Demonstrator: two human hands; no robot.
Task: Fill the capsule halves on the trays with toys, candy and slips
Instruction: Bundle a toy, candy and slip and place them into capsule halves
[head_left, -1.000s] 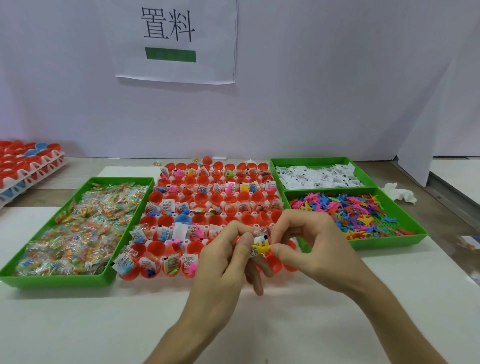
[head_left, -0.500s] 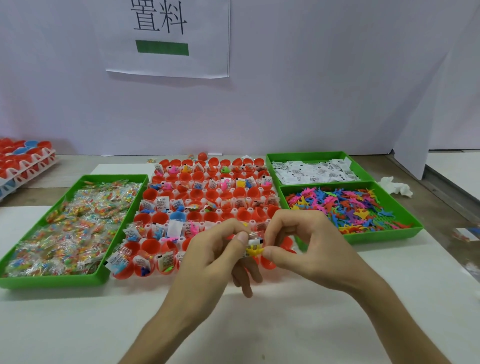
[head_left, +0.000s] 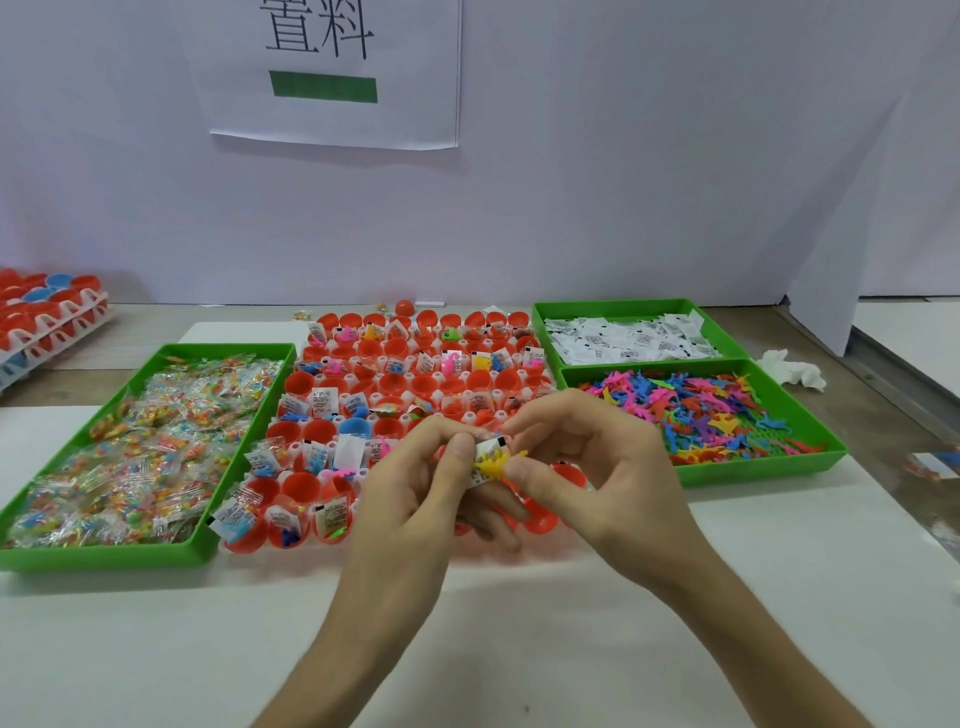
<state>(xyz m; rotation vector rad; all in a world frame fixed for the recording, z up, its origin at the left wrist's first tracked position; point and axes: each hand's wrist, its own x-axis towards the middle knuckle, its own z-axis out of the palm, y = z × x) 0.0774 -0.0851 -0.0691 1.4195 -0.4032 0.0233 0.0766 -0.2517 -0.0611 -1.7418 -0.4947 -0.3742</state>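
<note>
A white tray of red capsule halves (head_left: 395, 384) lies mid-table; many halves hold slips and small toys, and one half is blue (head_left: 356, 428). Above its near right corner my left hand (head_left: 415, 499) and my right hand (head_left: 587, 467) meet. Between their fingertips they pinch a yellow toy (head_left: 493, 462) together with a white printed slip (head_left: 485, 448). My hands hide the capsule halves beneath them.
A green tray of wrapped candy (head_left: 130, 441) lies on the left. On the right, one green tray holds white slips (head_left: 628, 338) and another holds colourful toys (head_left: 701, 415). Stacked capsule trays (head_left: 47, 317) sit far left, a crumpled tissue (head_left: 792, 366) far right.
Both hands stay together over the tray's near right corner, still working the yellow toy and slip. The camera has tilted down slightly.
</note>
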